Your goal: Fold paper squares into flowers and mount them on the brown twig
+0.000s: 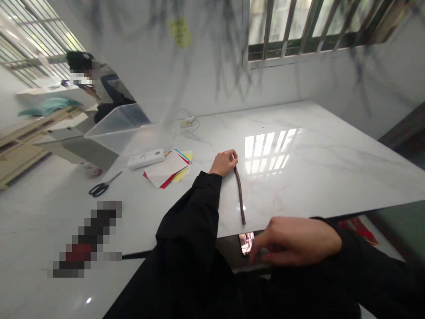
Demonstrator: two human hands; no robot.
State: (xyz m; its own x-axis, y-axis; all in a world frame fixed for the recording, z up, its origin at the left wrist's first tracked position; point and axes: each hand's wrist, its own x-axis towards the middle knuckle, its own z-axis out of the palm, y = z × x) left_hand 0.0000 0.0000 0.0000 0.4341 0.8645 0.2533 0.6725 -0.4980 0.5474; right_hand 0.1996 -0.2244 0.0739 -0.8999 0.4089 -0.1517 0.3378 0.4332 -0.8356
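Thin brown stick point(240, 195) lies on the white tabletop point(338, 164), near end just short of the front edge. L hand point(224, 162) has its far end, grip narrow, fingertips pinched on it. R hand point(299, 241), blurry, hangs w/ fingers bent by a lit phone point(246, 243) below the edge; can't tell if they touch, or how tight that grip is. L of the stick: colored paper sheets point(166, 170), a white case point(146, 158) right by 'em, then scissors point(106, 183) w/ blk handles. Clear bin point(114, 126) behind; past that, another person point(114, 86), seated. Yellow note point(181, 32) on the wall.
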